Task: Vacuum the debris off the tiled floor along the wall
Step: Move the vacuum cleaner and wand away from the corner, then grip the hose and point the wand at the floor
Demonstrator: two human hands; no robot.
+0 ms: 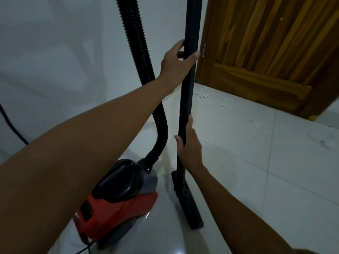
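A black vacuum wand (189,85) stands nearly upright in the middle of the view. Its flat floor nozzle (189,200) rests on the white tiles. My left hand (176,61) wraps around the upper part of the wand. Lower down, below the wand's joint, my right hand (189,145) grips the same tube. To the left sits the red and black vacuum body (117,202) on the floor, its ribbed black hose (139,52) rising out of the top of the frame. White debris (205,96) lies scattered on the tiles beside the door and wall.
A wooden door (271,52) stands at the upper right, its lower edge near the debris. The white wall (55,52) fills the left. A black power cord (11,123) hangs down the wall at far left. More specks (322,142) mark the tiles at right.
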